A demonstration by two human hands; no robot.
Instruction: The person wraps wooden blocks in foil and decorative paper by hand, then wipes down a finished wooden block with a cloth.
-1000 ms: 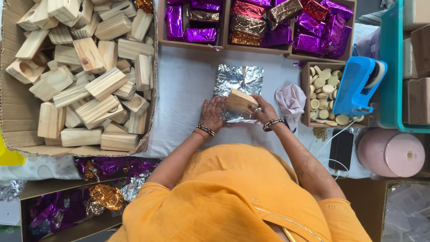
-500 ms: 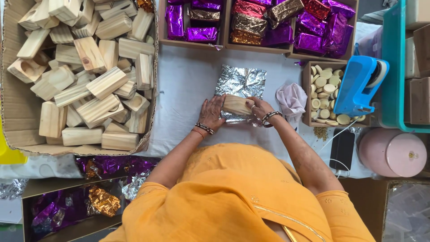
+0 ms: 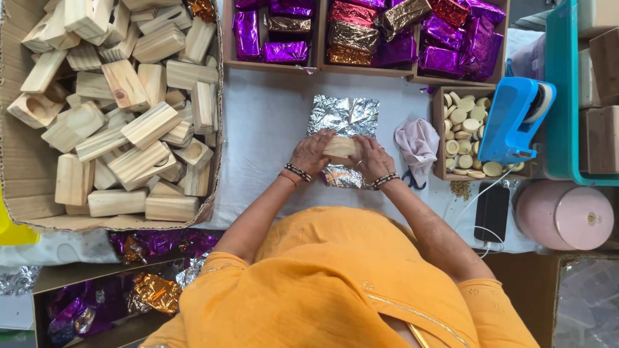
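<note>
You held a small wooden block [image 3: 340, 149] between both hands at the middle of the white table [image 3: 271, 122] — your left hand [image 3: 312, 152] grasped its left end, fingers curled over the top, while your right hand [image 3: 369, 158] clasped the right end. The block lay on a crinkled sheet of silver foil [image 3: 345, 116], most of which spread out on the far side of your hands, with a strip showing at the near edge under your wrists.

To the left, a large cardboard box [image 3: 19, 161] was heaped with bare wooden blocks [image 3: 138, 122]. Along the far edge stood wooden trays [image 3: 319, 64] of foil-wrapped pieces [image 3: 445, 35] in purple, red and bronze. Just right of your right hand lay a crumpled pale cloth [image 3: 418, 143], and beyond it a small box of round cream-coloured discs [image 3: 465, 122] beside a blue tape dispenser [image 3: 510, 119]. A black phone [image 3: 492, 211] and a pink round container [image 3: 565, 216] sat at the near right — loose purple foil [image 3: 161, 243] at the near left.
</note>
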